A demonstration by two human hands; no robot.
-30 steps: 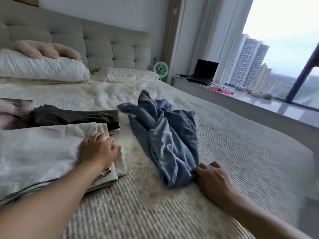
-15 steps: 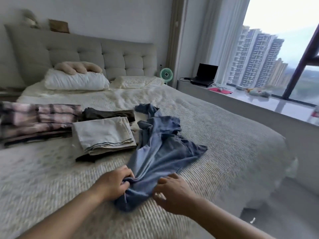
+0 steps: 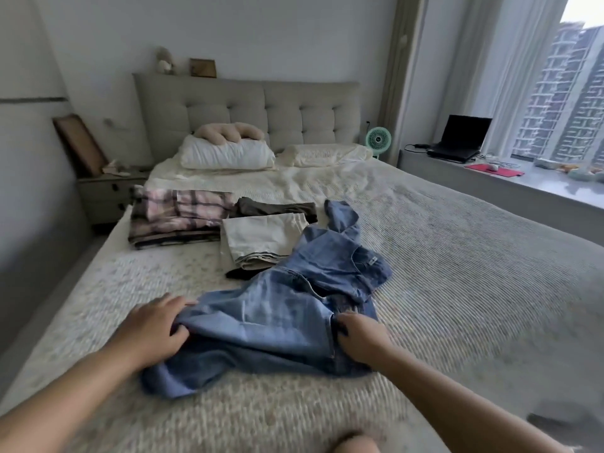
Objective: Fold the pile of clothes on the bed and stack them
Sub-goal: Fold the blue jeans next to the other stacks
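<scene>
Denim garment (image 3: 284,308) sprawls across the near middle of the bed (image 3: 457,289), crumpled & not yet folded, one strip of it trailing back toward the headboard (image 3: 248,112). Left hand (image 3: 153,328) is on its near-left edge, fingers curled w/ a fold of the blue cloth pinched under them. Right hand (image 3: 362,338) grips the right edge of the same garment, fingers bent into the fabric. Both arms reach in from the bottom of the view, hands well apart w/ the cloth between them.

Behind the denim, touching its far edge: cream folded piece (image 3: 264,238) on top of a small stack, something dark (image 3: 238,273) peeking out beneath. Dark olive folded item (image 3: 277,207) just beyond that. Plaid stack (image 3: 176,220), pink & brown, sits left of those.

Up top, white pillow (image 3: 228,155) w/ a beige cushion (image 3: 228,132) resting on it. Green fan (image 3: 378,138) beside the bed, laptop (image 3: 457,138) on the window ledge (image 3: 539,188).
</scene>
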